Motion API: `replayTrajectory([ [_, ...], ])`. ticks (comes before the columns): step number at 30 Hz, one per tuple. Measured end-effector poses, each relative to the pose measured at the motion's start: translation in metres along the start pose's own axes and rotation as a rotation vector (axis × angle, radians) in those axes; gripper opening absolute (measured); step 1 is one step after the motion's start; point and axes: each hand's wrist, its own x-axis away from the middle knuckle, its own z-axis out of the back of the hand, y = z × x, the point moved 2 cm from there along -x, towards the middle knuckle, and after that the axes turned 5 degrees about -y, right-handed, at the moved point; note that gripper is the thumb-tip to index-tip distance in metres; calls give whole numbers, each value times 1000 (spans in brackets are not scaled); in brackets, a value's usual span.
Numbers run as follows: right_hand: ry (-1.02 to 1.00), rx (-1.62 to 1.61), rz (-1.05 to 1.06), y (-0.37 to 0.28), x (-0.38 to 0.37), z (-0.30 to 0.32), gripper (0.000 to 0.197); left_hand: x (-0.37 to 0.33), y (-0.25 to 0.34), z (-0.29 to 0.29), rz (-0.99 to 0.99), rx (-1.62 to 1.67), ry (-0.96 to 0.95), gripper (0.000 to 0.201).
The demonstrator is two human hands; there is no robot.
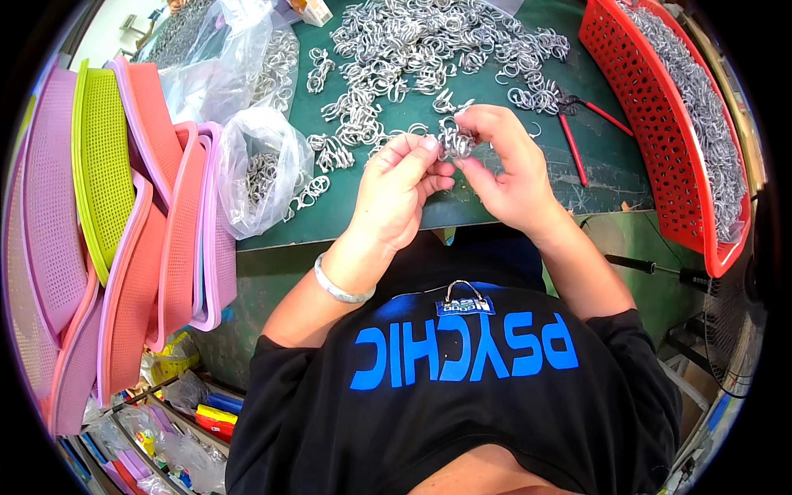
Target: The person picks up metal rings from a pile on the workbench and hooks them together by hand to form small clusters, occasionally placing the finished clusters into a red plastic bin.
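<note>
- Two hands are meeting above the near edge of the green desk [511, 198], both forearms coming up from the lower part of the view and angling inward.
- Left hand [396, 194] is curling its fingers inward, thumb and forefinger pinching one side of a small cluster of silver metal rings [455, 140]; a silver bangle [340, 287] is sitting on that wrist.
- Right hand [507, 169] is arching over from the other side, its fingertips closing on the same cluster, so both hands are gripping it between them.
- That cluster is being held just above the desk surface, at the near fringe of a big loose heap of rings [421, 49] that is spreading across the far half of the desk.
- Red-handled pliers [577, 136] are lying on the desk just right of the right hand, not touching it.
- A red perforated basket [660, 124] is standing tilted at the right edge, filled with more silver rings.
- Clear plastic bags [260, 169] holding rings are resting to the left of the left hand.
- Pink, orange and green mesh trays [124, 231] are leaning stacked on edge at the far left, well apart from both hands.
</note>
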Motion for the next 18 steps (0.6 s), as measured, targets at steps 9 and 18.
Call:
replayTrajectory([
  [9,-1,-69,65,3,4,0,42,0,6,-3,32,-225,-61,9],
  [18,-1,127,427,1,7,0,39,-3,2,-5,107,65,-69,10],
])
